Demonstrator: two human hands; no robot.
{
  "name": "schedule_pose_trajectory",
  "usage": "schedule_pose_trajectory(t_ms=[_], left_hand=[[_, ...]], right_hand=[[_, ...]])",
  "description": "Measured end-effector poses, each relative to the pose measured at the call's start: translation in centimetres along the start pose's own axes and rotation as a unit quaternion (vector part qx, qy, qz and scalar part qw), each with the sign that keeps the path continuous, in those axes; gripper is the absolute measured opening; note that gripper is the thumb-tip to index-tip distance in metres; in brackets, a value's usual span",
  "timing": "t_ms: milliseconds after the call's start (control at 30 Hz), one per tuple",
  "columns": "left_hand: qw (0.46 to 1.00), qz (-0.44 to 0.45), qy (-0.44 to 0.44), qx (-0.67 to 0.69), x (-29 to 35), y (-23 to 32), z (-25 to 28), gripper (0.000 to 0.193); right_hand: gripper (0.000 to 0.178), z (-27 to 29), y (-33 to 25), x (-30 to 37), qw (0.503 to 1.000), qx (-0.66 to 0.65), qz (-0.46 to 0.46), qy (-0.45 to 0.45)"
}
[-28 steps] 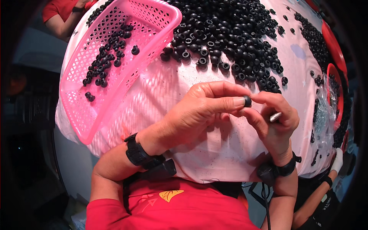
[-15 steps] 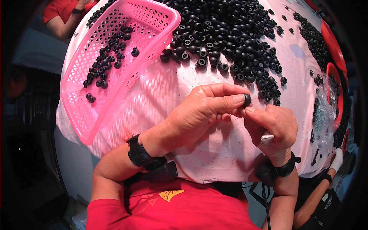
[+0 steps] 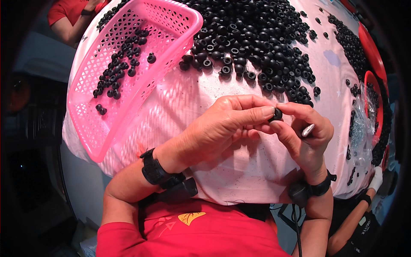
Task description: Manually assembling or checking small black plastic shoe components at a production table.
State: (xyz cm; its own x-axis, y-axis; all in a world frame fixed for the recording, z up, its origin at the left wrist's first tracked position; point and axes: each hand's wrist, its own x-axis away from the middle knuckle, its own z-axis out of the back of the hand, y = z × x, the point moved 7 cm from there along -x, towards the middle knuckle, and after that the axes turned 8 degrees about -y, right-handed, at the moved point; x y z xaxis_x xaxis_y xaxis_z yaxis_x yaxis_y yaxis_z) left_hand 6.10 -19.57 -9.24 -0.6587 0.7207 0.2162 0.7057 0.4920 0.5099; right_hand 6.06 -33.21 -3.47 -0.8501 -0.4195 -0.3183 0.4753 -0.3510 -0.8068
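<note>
Between thumb and forefinger, my left hand (image 3: 222, 124) pinches a small, round black part (image 3: 277, 114), knob-like and shiny. My right hand (image 3: 310, 135) meets it from the other side, its thumb and forefinger at the part's edge. Tucked in the curled fingers of that same hand is a slim silvery-white object (image 3: 308, 130); most of it is hidden, so its kind cannot be made out. Just beyond both hands spreads a large heap of similar black parts (image 3: 257, 38), some showing ring-shaped open ends.
A pink perforated basket (image 3: 128, 115) at the left holds several black parts. Red trays (image 3: 371, 51), more black parts and a clear plastic bag (image 3: 361, 132) lie along the right edge of the cloth-covered table (image 3: 239, 184). Other people's arms (image 3: 70, 25) show at far left and lower right.
My right forefinger has lifted and straightened over the top of the black part, its thumb now lower. The silvery-white object has turned and shifted up slightly. My left hand barely moved.
</note>
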Motion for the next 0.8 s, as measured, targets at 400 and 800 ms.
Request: schedule_pose_trajectory(t_ms=[400, 800], left_hand=[[1.000, -0.001, 0.005, -0.016, -0.2, -0.4, 0.3, 0.027], [1.000, 0.001, 0.008, -0.008, 0.0, -0.2, -0.1, 0.022]], right_hand=[[0.046, -0.5, -0.3, -0.2, 0.996, 0.092, -0.010, -0.012], [0.041, -0.4, -1.8, -0.4, 0.984, 0.166, 0.059, -0.003]])
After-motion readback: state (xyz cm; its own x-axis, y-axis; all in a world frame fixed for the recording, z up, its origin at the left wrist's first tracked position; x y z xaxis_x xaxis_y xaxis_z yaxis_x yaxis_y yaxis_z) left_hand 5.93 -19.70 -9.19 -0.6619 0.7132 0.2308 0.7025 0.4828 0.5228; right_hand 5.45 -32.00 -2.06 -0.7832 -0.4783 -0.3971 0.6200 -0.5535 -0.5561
